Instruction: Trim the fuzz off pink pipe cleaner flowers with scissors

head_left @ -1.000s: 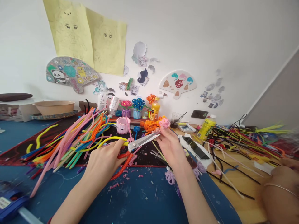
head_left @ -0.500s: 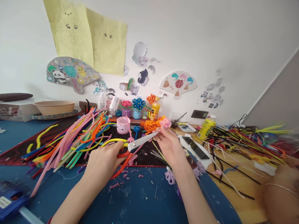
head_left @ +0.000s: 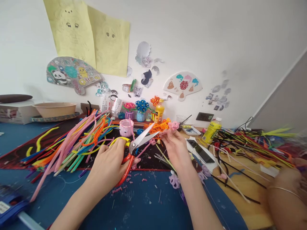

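Note:
My left hand (head_left: 109, 164) is closed round the handles of a pair of scissors (head_left: 141, 140), one yellow and one red-orange. The blades stand apart and point toward my right hand (head_left: 176, 148). Between its thumb and fingers, that hand pinches a pink pipe-cleaner flower (head_left: 173, 125). The blade tips are close to the fingers, without visibly cutting anything. Behind the scissors is a pink-and-white cup (head_left: 126, 127) with a pink stem standing in it. Orange pipe-cleaner loops (head_left: 158, 126) lie just beyond the blades.
Many coloured pipe cleaners (head_left: 69, 140) are heaped on the left. A blue glue gun (head_left: 11, 204) lies at the near left. Right of my hand are a phone (head_left: 201, 150), a yellow bottle (head_left: 211, 131) and more pipe cleaners. Another person's arm (head_left: 285, 198) rests at the right edge.
The scissors have opened, their blades spreading from nearly together. My right hand and the pink flower have shifted slightly right, away from the blade tips.

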Tool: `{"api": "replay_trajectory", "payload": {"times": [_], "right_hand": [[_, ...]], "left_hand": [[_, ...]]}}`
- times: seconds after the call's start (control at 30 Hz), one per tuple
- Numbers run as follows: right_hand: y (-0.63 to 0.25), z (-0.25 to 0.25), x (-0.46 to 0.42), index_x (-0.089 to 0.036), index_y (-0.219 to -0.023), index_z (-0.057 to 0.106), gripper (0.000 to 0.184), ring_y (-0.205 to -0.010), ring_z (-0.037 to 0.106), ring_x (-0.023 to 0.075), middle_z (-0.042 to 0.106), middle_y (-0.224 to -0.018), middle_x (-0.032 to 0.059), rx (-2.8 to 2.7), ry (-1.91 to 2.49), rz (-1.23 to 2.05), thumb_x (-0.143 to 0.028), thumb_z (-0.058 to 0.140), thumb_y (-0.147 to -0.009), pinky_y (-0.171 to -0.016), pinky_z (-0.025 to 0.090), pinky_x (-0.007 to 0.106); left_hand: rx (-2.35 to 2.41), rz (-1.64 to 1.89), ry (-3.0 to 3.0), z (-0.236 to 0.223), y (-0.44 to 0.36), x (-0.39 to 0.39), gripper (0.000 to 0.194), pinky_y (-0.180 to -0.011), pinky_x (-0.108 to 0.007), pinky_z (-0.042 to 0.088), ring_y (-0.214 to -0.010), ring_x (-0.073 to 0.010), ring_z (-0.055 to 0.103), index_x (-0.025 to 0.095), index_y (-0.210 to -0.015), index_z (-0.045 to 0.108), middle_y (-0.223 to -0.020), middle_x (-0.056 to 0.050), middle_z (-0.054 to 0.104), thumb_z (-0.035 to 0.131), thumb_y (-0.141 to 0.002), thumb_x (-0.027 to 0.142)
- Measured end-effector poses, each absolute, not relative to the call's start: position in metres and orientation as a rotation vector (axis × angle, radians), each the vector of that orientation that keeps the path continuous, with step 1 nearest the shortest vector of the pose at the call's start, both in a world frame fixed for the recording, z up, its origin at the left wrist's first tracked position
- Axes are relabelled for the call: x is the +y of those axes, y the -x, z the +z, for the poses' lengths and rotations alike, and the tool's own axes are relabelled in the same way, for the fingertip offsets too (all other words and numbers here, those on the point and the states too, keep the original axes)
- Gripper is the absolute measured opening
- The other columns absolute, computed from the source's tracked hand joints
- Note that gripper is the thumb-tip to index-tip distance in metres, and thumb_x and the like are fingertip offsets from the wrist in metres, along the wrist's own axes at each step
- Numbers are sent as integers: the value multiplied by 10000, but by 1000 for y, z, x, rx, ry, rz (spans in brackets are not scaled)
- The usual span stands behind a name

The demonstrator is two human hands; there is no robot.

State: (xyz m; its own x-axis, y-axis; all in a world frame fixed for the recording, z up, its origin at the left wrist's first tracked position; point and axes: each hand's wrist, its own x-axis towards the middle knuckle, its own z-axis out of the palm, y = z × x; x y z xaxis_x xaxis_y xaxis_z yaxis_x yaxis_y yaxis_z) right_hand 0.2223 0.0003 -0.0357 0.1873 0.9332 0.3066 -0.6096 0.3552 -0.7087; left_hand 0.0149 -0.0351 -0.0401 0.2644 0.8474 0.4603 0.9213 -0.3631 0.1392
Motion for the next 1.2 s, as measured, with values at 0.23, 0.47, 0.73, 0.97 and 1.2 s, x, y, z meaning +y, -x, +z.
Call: {"api": "replay_trajectory", "payload": {"times": [0.23, 0.47, 0.73, 0.97, 1.2], "right_hand": [[-221, -35, 0, -193, -658, 680, 168, -733, 629, 132, 681, -729, -13, -832, 463, 1135, -241, 837, -624, -785, 492, 299], [-220, -32, -2, -209, -670, 697, 202, -766, 625, 131, 664, -779, -19, -858, 410, 1150, -296, 862, -592, -799, 494, 293], [-222, -33, -2, -229, -679, 699, 223, -737, 646, 118, 679, -795, -42, -823, 397, 1202, -286, 881, -563, -767, 507, 280], [-222, -33, -2, -249, -655, 706, 198, -718, 651, 105, 694, -779, -60, -794, 351, 1228, -270, 881, -565, -740, 503, 249], [-222, -34, -1, -256, -667, 708, 197, -734, 640, 104, 705, -779, -59, -769, 333, 1263, -272, 879, -570, -757, 496, 254]], "left_hand": [[-1546, -659, 2328, -40, -12, -36, 198, -713, -327, 257, -693, -223, 636, 220, -858, 540, -817, -16, 728, 474, -864, 407], [-1543, -635, 2354, -42, -13, -34, 225, -702, -318, 250, -559, -193, 589, 227, -759, 561, -675, 11, 713, 479, -856, 412], [-1538, -567, 2350, -42, -13, -33, 254, -701, -313, 253, -536, -186, 531, 229, -712, 540, -623, 22, 685, 470, -853, 428], [-1571, -625, 2468, -41, -14, -33, 310, -755, -316, 277, -484, -146, 494, 222, -701, 543, -581, 44, 633, 477, -843, 489], [-1602, -633, 2485, -42, -15, -33, 294, -773, -324, 290, -480, -159, 488, 227, -651, 533, -487, 50, 565, 490, -831, 455]]}}
